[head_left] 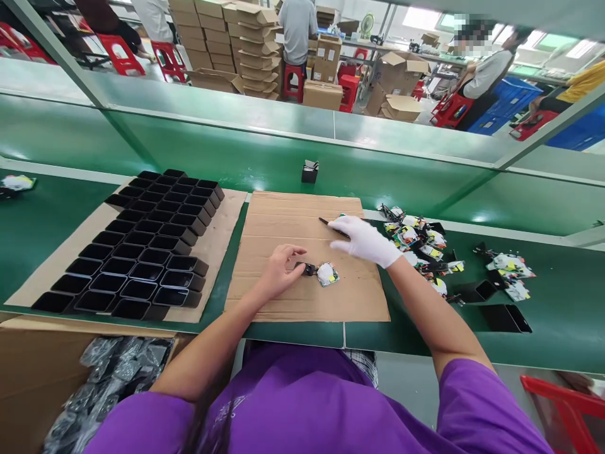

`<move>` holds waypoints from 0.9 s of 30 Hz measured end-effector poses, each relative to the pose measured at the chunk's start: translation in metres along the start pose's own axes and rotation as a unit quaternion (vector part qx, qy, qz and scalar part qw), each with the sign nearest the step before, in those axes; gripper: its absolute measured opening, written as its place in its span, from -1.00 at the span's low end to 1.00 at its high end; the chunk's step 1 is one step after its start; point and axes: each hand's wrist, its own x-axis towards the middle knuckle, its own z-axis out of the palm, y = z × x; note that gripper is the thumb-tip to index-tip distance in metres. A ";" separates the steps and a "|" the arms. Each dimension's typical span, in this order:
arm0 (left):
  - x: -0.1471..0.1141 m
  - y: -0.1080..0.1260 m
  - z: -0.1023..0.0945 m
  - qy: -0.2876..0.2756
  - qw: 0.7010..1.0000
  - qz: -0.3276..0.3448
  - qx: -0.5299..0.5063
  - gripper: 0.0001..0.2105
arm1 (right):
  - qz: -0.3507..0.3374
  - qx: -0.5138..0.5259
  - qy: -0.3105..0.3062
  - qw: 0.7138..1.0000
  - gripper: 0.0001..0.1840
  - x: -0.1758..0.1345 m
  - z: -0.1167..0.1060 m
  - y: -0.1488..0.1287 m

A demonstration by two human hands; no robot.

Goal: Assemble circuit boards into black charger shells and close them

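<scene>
My bare left hand [282, 270] is at the middle of the cardboard sheet [274, 221], thumb and curled fingers at a small black part [309, 269]. Beside that part lies a small circuit board [327, 274] with a white round patch and yellow pieces; the two look joined. In a white glove, my right hand [366, 241] hovers over the sheet's right side, fingers stretched and thumb apart. Under its fingertips lies a thin black pen-like tool [324, 221], its other end partly hidden by the hand.
Rows of open black boxes [137, 252] stand on cardboard at left. Several circuit boards [411, 236] are heaped at right, near a black case [505, 318]. A small black holder [310, 171] stands at the back. Below left, a carton holds bagged parts [118, 372].
</scene>
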 end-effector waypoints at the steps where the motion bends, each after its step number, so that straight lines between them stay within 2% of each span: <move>1: 0.000 -0.001 0.000 -0.014 0.999 0.019 0.035 -0.71 | -0.050 0.014 -0.021 0.998 -0.37 -0.011 0.004 -0.008; 3: -0.001 -0.003 0.000 -0.055 0.993 0.049 0.097 -0.58 | -0.113 0.021 -0.068 0.991 -0.24 -0.030 0.015 -0.022; 4: -0.001 -0.003 0.001 -0.071 0.988 0.059 0.123 -0.57 | -0.123 0.014 -0.081 0.989 -0.21 -0.037 0.021 -0.027; 6: -0.001 -0.004 0.002 -0.086 0.980 0.072 0.162 -0.68 | -0.104 -0.003 -0.073 0.992 -0.29 -0.047 0.031 -0.035; 9: -0.001 -0.001 0.003 -0.093 0.976 0.076 0.183 -0.81 | -0.063 0.020 -0.030 0.997 -0.51 -0.053 0.040 -0.040; 12: -0.006 0.007 -0.008 -0.102 0.969 0.077 0.212 -0.70 | -0.016 0.102 0.002 0.995 -0.60 -0.058 0.041 -0.040; 14: -0.014 0.014 -0.025 -0.071 0.960 0.072 0.261 -0.64 | 0.022 0.199 0.035 0.979 -0.58 -0.061 0.040 -0.037; 17: -0.034 0.024 -0.062 0.053 0.932 0.003 0.360 -0.63 | 0.082 0.379 0.060 0.920 -0.51 -0.062 0.037 -0.033; 19: -0.050 0.027 -0.087 0.151 0.889 -0.098 0.421 -0.55 | 0.124 0.490 0.076 0.859 -0.50 -0.061 0.035 -0.032; 21: -0.063 0.027 -0.107 0.201 0.846 -0.191 0.455 -0.48 | 0.149 0.589 0.098 0.788 -0.49 -0.058 0.033 -0.032; 24: -0.072 0.023 -0.121 0.182 0.822 -0.247 0.479 -0.52 | 0.158 0.711 0.110 0.677 -0.54 -0.056 0.033 -0.033; 26: -0.072 0.020 -0.120 0.159 0.813 -0.258 0.498 -0.57 | 0.153 0.759 0.106 0.624 -0.59 -0.055 0.033 -0.035; 27: -0.071 0.019 -0.119 0.154 0.809 -0.258 0.505 -0.59 | 0.146 0.772 0.109 0.609 -0.60 -0.055 0.033 -0.036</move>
